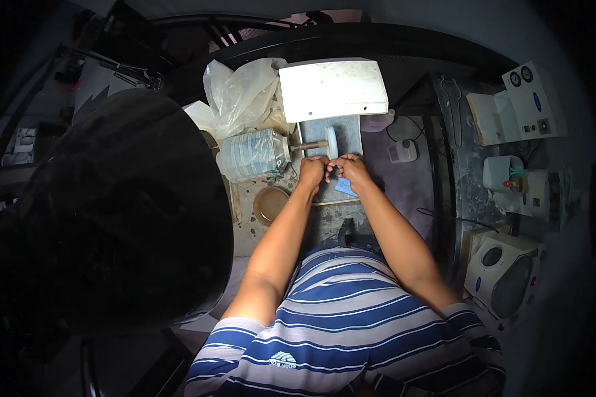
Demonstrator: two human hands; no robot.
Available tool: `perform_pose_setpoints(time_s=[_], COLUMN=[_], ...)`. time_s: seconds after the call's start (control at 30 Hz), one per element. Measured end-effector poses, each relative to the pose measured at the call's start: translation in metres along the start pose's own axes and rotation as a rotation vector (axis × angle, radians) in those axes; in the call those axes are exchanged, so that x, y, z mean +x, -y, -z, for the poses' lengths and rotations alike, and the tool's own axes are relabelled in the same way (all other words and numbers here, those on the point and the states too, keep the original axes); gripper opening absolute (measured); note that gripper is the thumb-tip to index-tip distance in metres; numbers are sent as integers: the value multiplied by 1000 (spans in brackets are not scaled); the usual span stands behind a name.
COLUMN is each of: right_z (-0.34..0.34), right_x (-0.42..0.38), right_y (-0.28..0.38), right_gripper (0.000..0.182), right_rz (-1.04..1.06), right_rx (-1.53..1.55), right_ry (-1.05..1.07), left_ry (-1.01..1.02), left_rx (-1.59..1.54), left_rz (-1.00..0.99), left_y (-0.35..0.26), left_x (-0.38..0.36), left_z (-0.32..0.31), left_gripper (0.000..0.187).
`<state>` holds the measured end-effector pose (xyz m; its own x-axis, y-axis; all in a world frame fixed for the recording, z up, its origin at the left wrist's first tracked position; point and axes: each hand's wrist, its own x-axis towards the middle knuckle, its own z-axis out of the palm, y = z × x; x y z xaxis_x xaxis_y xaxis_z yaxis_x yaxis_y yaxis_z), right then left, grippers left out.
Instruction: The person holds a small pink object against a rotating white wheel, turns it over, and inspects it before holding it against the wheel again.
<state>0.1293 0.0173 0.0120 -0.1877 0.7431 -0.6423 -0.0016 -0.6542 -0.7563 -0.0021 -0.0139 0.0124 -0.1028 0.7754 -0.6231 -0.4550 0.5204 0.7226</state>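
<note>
White wheel (pixel 332 141), upright, seen nearly edge-on, mounted at the end of a brownish horizontal shaft (pixel 313 145).

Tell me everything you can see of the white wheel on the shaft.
The white wheel is a faintly bluish, smooth-looking disc, seen nearly edge-on; its material is unclear. It stands upright on the end of a brownish shaft. The left hand and right hand are at its near edge; contact, and whether it spins, I cannot tell.

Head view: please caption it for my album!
Left hand and right hand by the white wheel of a wrapped machine.
</note>
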Motion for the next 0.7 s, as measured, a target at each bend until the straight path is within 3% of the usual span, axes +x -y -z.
perform_pose_setpoints(time_s=[0.2,0.37,0.5,0.7], right_z=[-2,-5,-4,-2], right_x=[-3,-9,-7,0], right_y=[-3,-6,-10,-8], right_gripper=[14,14,12,12], right_rz=[87,99,78,23], right_rx=[-46,52,105,55], right_ry=[70,109,83,55], left_ry=[12,-72,-106,-147], left_rx=[-10,55,62,-23], left_rz=[-91,-354,-382,-203], left_y=[4,18,17,8], left_x=[-15,-25,-29,-23], left_z=[2,-6,-15,-20], left_gripper=[15,16,15,16])
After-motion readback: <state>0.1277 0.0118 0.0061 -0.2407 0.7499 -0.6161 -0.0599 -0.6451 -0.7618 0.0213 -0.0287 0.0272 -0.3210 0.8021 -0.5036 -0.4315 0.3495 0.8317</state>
